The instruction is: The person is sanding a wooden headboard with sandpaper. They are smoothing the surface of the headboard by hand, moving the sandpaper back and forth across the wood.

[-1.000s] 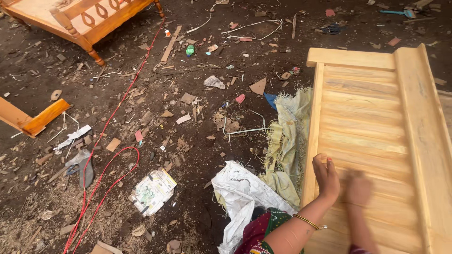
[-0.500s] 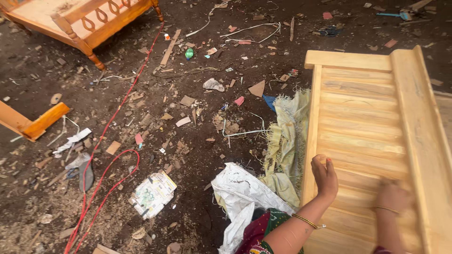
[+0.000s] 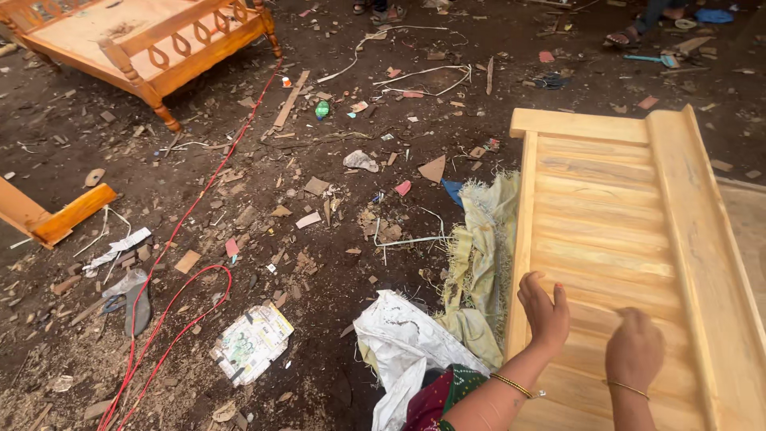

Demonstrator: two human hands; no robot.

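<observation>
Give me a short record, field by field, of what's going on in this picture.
Left hand: left hand rests flat on the pale slatted wooden panel
Right hand: right hand, fingers curled, on the same panel
Wrists: thin gold bangles
Beside panel: frayed yellow-green cloth, white woven sack
Ground: dark dirt floor with wood scraps, red cable
Far left: orange carved wooden bed frame

Raised rail (image 3: pixel 698 255) bounds the open slatted panel (image 3: pixel 606 231).

Two bare arms, left hand (image 3: pixel 546 311) and right hand (image 3: pixel 634 349) with no gloves and no rings to see, a thin gold bangle on each wrist, a bit of dark red and green patterned cloth at the left elbow
</observation>
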